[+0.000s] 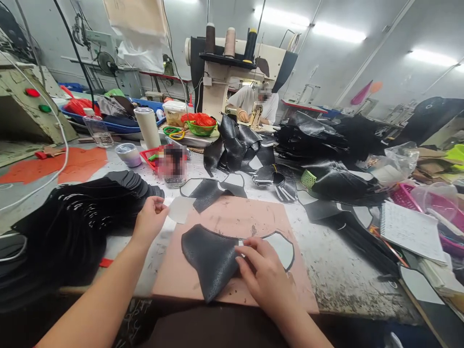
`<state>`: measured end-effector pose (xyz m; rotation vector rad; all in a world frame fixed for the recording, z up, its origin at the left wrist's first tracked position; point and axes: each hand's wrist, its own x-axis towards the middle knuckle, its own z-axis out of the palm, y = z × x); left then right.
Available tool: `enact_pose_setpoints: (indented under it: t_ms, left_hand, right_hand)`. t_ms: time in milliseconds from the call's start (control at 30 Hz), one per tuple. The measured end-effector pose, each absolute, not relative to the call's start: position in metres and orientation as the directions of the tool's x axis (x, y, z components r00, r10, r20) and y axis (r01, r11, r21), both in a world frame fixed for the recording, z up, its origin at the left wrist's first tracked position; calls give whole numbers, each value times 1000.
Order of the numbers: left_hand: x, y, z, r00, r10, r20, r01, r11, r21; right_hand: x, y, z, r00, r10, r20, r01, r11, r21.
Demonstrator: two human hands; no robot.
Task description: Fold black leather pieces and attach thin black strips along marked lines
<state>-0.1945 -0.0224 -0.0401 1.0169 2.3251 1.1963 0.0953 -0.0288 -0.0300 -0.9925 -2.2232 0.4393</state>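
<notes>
On a pink board (pixel 232 217) lies a black leather-like piece (pixel 210 258) with a white patch (pixel 281 246) at its right end. My right hand (pixel 266 270) rests over the middle of this piece, fingers apart. To the left, my left hand (pixel 150 217) pinches a thin translucent white piece (pixel 180 209) between thumb and fingers, above the board's upper left corner. Just behind, another black piece with white patches (pixel 210 193) overlaps the board's far edge. A tall stack of black pieces (pixel 83 208) sits left of my left hand.
Piles of black pieces (pixel 242 145) stand behind the board, near a green basket (pixel 201 127), a white tumbler (pixel 146 128) and a lidded cup (pixel 128 155). A spiral notebook (pixel 411 232) lies right. Across the table, a person (pixel 253 104) sits at a sewing machine.
</notes>
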Motion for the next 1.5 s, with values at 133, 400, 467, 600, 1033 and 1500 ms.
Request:
enact_pose_setpoints:
  t_ms: [133,400,467,600,1033,1500]
  left_hand:
    - [-169,-54,-21,-588,807,-53,177,193,965]
    - [-153,-85,-30,-418,828,-373,-244,293,924]
    - [-155,-83,-36,-413,823,-391,-246,312,918]
    - [-158,-72,-50,-423,828,-368,-128,348,929]
    - [-175,-39,-82,-341,913,-222,518,379,767]
    - [-172,-38,-76,-334,923,-191,654,373,658]
  right_hand:
    - [60,-27,-17,-472,878,82,347,271,-898]
    - [16,-21,-35,-413,853,-318,259,-225,-939]
    - [15,-23,-39,-378,906,-190,430,-10,-903]
    - [14,-28,-45,-411,909,-68,750,295,-592]
    - [3,-4,-50,-386,889,-244,900,305,-312]
    - [-1,6,-51,-399,874,-277,898,312,-311]
